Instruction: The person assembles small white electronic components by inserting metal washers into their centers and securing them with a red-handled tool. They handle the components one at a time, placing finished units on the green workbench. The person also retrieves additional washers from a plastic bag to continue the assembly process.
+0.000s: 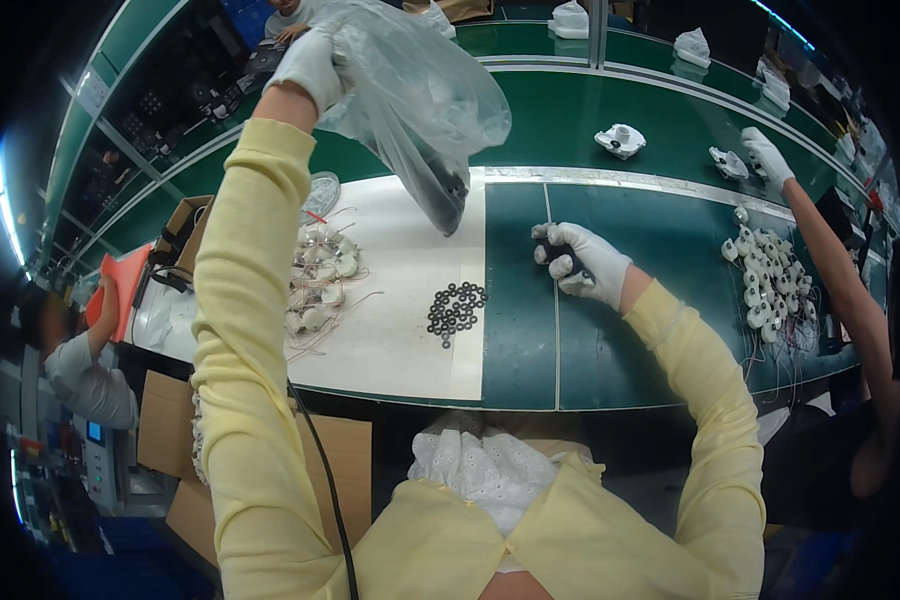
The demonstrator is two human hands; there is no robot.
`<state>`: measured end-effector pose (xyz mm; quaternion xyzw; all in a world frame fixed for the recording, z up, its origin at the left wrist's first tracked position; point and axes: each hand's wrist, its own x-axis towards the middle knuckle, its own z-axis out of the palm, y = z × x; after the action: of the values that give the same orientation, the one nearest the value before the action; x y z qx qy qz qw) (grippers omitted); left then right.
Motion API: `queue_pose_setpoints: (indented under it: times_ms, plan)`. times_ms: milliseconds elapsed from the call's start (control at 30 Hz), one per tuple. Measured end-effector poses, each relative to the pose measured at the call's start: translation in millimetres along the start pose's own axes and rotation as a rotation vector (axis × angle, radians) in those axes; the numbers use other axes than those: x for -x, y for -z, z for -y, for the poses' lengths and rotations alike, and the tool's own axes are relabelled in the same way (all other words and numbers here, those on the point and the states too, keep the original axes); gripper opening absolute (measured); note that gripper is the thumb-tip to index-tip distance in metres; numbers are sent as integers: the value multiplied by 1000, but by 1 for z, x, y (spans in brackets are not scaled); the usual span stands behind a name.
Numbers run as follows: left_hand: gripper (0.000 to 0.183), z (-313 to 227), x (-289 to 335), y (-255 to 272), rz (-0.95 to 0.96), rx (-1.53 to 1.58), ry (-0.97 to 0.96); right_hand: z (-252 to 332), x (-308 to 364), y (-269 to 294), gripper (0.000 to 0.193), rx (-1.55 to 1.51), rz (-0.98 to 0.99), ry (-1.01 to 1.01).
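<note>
Head view: the left hand (310,62), raised, grips a clear plastic bag (420,100) by its top; the bag hangs slanting, dark contents sagging above the white mat (390,340). Black rings (456,306) lie below it near the mat's right edge. The right hand (582,265), nearer the rings, is closed on something dark.

White wired parts (320,275) on the white mat (400,350), white housings (620,140), perhaps plastic, on the green belt (570,110)

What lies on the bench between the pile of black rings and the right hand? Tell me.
In the head view, nothing lies between the pile of black rings and the right hand: only the white mat's edge and bare green bench top.
</note>
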<state>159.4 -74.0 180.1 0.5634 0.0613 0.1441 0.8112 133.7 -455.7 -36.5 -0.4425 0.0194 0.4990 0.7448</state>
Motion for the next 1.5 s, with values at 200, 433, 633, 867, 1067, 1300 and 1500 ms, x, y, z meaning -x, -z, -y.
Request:
queue_pose_setpoints:
  times_ms: [200,433,633,867,1067,1300,1500]
  plan:
    - [16,-78,-34,77,108,73,-130,3,2,-7,15,96,-39,-31]
    - [17,-187,29,128,5,0,-362,-2,-2,-5,19,164,-70,38]
    - [18,-275,130,188,-194,-120,-558,1,-3,-9,19,135,-125,41]
    - [19,-336,209,331,-512,-274,-680,2,-9,9,17,29,-77,43]
    - [20,-334,271,462,-868,-388,-727,0,-13,5,16,40,-112,51]
    - [28,-255,253,482,-1086,-191,-643,-4,-7,9,16,66,-209,114]
    - [39,-235,264,539,-1078,-61,-542,-7,-7,11,18,54,-234,132]
